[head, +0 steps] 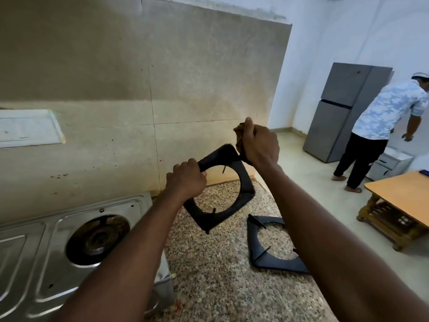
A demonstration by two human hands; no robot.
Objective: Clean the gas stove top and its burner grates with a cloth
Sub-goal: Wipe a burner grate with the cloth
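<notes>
Standing over the counter point(220, 287), the person is holding a black burner grate point(222, 189) up in the air, tilted on one corner, above the speckled stone. The left hand point(186, 180) is closing in a full fist around the grate's edge at about nine o'clock on the frame. The right hand point(260, 146) is gripping a brownish cloth point(239, 133), bunched tight in curled fingers, and is pressing it against the grate's top corner at about one o'clock. Only a small wad of the cloth is showing above and beside the thumb.

A second grate point(255, 247) is lying flat on the counter at about four o'clock from the raised one, well apart from it and partly hidden under the right forearm.

The steel stove point(46, 263) is sitting at about eight o'clock from the raised grate, against the tiled wall point(116, 77). Its right burner point(97, 238) is lying bare in its round well, with dark brown grime showing around it.

Across the room, at about two o'clock, another person point(380, 126) in a pale patterned shirt is bending forward beside a grey fridge point(343, 112). A wooden table point(401, 196) is standing at about three o'clock, near the counter's end.
</notes>
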